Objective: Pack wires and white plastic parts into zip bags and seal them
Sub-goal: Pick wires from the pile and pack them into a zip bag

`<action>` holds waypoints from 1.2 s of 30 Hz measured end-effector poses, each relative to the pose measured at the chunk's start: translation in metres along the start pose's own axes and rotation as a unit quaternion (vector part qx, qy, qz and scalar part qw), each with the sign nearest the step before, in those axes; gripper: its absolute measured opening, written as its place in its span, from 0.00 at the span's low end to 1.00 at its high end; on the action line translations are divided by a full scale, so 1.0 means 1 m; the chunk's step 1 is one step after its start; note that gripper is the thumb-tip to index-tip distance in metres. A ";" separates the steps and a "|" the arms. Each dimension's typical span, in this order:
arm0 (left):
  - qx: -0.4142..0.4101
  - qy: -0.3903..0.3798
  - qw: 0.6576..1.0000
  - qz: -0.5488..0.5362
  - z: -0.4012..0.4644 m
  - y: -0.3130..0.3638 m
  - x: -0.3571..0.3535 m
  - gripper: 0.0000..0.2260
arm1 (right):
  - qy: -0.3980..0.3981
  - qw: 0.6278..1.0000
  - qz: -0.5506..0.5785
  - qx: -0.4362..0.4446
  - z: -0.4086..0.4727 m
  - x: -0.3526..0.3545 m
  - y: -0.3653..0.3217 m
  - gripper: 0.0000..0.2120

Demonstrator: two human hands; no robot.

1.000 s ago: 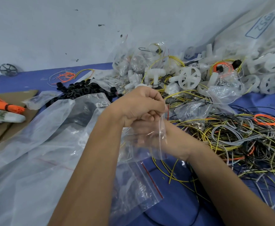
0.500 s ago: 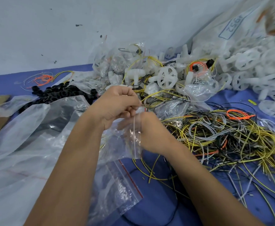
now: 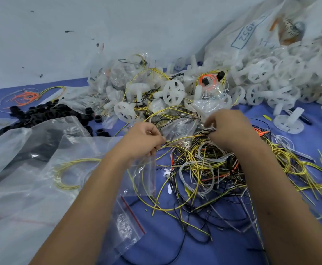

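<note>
My left hand pinches the top edge of a small clear zip bag, which hangs below it over the blue table. My right hand is a short way to the right, its fingers curled down into a tangled pile of wires in yellow, black, grey and orange, pinching a few black strands. White plastic wheel parts lie just beyond the hands, and a bigger heap of them spills out at the right.
Large clear plastic bags cover the left side. A flat zip bag with a red strip lies under my left forearm. Black rings sit at the far left, filled small bags against the wall, and a big white sack at the back right.
My right hand let go of the small zip bag and moved right into the wire pile. My left hand kept the bag. The view shifted to the right.
</note>
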State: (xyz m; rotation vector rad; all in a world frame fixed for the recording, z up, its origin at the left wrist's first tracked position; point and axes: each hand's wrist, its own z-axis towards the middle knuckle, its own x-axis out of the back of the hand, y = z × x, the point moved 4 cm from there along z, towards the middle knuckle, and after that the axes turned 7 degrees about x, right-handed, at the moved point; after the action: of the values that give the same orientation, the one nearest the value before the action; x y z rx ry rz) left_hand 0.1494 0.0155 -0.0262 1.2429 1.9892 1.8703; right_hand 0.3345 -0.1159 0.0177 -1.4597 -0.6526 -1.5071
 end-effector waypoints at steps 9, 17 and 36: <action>-0.040 0.011 0.999 0.001 0.005 -0.004 -0.022 0.08 | -0.023 0.998 0.064 -0.007 0.003 -0.004 0.004 0.12; -0.050 0.024 0.998 0.026 0.005 -0.003 -0.020 0.09 | 0.106 0.987 0.117 -0.019 0.001 0.008 -0.001 0.09; 0.069 0.051 0.942 0.324 -0.002 -0.006 0.019 0.11 | 0.336 0.862 0.378 -0.035 -0.006 0.029 -0.016 0.05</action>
State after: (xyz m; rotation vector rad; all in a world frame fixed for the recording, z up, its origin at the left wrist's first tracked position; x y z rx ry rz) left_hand 0.1328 0.0266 -0.0228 2.0828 1.9338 2.1092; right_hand 0.3208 -0.1206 0.0479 -0.9409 0.3784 -1.2582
